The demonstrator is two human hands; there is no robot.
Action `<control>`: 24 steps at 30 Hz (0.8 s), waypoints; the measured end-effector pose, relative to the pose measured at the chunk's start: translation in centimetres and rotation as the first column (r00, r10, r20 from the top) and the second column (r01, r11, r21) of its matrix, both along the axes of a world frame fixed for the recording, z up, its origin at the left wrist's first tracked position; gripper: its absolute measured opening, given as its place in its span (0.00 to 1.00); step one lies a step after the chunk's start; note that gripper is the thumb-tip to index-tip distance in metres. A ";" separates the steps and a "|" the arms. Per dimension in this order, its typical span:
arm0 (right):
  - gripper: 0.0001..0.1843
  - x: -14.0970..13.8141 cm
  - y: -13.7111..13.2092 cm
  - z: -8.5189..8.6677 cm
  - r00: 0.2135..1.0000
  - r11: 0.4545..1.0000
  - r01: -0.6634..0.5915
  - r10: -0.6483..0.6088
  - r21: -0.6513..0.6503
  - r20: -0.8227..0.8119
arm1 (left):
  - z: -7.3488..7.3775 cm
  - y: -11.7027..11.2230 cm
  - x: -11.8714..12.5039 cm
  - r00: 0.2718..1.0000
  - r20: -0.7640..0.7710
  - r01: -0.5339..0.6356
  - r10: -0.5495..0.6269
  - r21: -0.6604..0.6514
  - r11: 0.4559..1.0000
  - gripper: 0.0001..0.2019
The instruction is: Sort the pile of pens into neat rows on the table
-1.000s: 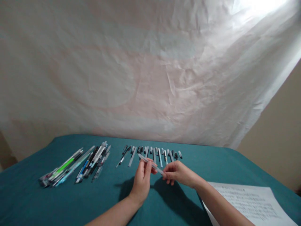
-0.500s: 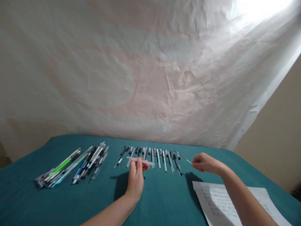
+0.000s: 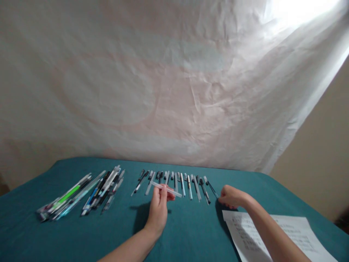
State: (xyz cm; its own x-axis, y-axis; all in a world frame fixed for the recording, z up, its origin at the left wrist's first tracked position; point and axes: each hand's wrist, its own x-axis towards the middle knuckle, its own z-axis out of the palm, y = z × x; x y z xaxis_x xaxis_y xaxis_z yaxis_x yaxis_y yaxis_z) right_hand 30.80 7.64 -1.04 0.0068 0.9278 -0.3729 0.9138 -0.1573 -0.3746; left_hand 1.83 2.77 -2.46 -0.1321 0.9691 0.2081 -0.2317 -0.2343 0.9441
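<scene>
My left hand is closed around a translucent white pen barrel, held slanted above the table in front of a row of pens. At the right end of that row, my right hand is low over the cloth. Its fingers pinch one end of a thin dark pen refill, whose far end points toward a small clear pen cap. Pens and pen parts lie side by side in the row, among them a white pen and a black-and-clear pen, with caps behind them.
On the left lie a bundle of pens with a bright green one and a second pile of pens. A sheet of written paper lies under my right forearm. A dark green cloth covers the table; a pale sheet hangs behind.
My right hand has come down toward the table and slightly left, bringing the refill down beside the row's right end. My left hand still holds the barrel, now tilted a bit more.
</scene>
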 end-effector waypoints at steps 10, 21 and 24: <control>0.11 -1.7 -0.4 0.4 0.988 0.995 -0.094 0.091 -0.019 -0.126 | 0.4 -0.4 0.2 0.998 -0.002 0.070 -0.070 -0.036 0.997 0.17; 0.16 -7.1 -3.7 4.5 0.817 0.942 -0.291 0.335 0.166 -0.470 | 1.2 -1.4 0.9 0.931 -0.107 0.346 -0.350 -0.053 0.937 0.15; 0.15 -10.0 -5.4 4.6 0.756 0.922 -0.350 0.383 0.166 -0.531 | 1.1 -1.4 0.9 0.916 -0.083 0.388 -0.393 -0.070 0.919 0.15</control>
